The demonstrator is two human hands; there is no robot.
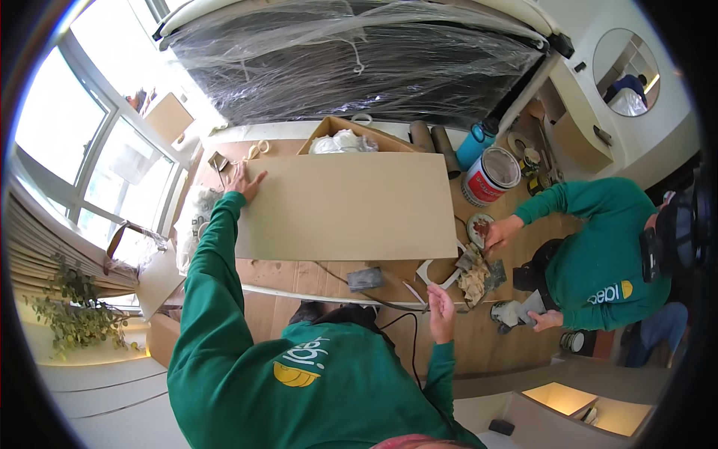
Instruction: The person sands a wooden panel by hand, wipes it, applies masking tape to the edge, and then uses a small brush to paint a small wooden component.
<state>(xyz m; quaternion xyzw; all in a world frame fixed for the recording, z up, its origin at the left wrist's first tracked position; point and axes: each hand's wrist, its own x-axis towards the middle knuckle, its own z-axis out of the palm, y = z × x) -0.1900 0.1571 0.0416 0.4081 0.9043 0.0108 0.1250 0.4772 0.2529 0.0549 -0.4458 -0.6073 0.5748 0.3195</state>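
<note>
Beige rectangular panel (348, 209) lies flat on the brown-covered counter (288, 278), its long near edge toward the person. The left hand (243, 184) rests on its far left corner, fingers spread wide in an open grip that holds nothing. The right hand (441, 310) is raised just off the near right corner, beside a white curved tool (428, 274); whether its grip closes on anything, I cannot tell. A grey block (364, 280) sits near the panel's front edge. Beyond the panel are an open box (323, 129), a blue bottle (474, 146) and a red-and-white paint can (482, 185). To the right is a co-worker (598, 247) in green.
</note>
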